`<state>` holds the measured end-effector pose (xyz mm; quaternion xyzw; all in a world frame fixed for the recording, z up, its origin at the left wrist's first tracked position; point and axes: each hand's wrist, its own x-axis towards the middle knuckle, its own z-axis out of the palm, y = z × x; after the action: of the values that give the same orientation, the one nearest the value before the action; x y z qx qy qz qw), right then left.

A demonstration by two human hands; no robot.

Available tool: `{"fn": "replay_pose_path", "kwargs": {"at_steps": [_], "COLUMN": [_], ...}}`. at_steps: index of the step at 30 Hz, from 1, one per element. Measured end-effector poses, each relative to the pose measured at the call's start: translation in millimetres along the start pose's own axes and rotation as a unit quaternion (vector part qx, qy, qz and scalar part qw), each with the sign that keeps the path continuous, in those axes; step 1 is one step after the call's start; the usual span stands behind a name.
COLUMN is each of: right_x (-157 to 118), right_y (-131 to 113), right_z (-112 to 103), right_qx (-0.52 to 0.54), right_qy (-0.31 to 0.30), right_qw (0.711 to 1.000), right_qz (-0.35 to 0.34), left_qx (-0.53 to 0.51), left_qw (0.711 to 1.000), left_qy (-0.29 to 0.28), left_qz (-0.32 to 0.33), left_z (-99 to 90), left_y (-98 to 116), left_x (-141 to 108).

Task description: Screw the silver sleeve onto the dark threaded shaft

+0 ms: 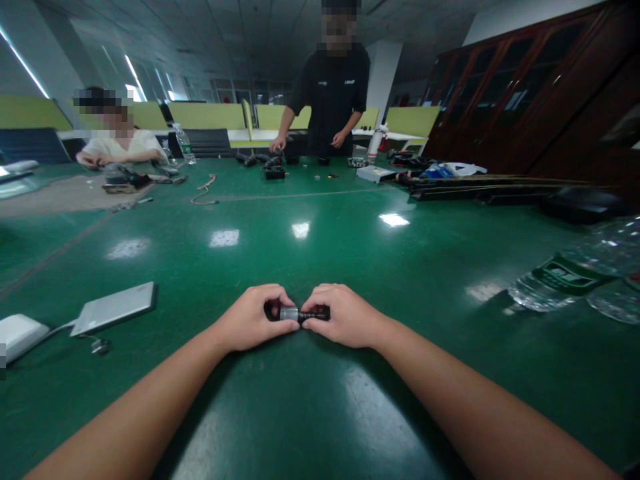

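Observation:
In the middle of the view, close above the green table (280, 247), I hold a small grey metal cylinder with a thin dark shaft (289, 313) between my two hands. My left hand (253, 317) is curled with thumb and fingers closed around the cylinder's left part. From the other side, my right hand (347, 317) pinches the dark, narrower end. The thumbs almost meet near the middle of the piece. My fingers cover parts of both ends, so its exact kind cannot be made out.
A flat silver device (117, 307) with a cable and a white box (20, 337) lie at left. Clear plastic bottles (565, 277) lie at right. Dark bars (480, 189) and tools (274, 172) are across the table, where two people sit and stand.

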<state>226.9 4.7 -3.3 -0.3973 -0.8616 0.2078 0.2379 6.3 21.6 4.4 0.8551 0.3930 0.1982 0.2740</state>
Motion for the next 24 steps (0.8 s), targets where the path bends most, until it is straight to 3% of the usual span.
{"fn": "replay_pose_path", "kwargs": {"at_steps": [24], "right_x": [-1.3], "right_y": [-0.6], "right_z": [-9.1], "right_qx": [-0.010], "right_qy": [-0.021], "right_qw": [1.000], "right_qz": [-0.004], "left_qx": [-0.005], "left_qw": [1.000], "left_qy": [0.008], "left_qz": [0.010], "left_z": [-0.9], "left_y": [0.8], "left_x": [-0.7]}}
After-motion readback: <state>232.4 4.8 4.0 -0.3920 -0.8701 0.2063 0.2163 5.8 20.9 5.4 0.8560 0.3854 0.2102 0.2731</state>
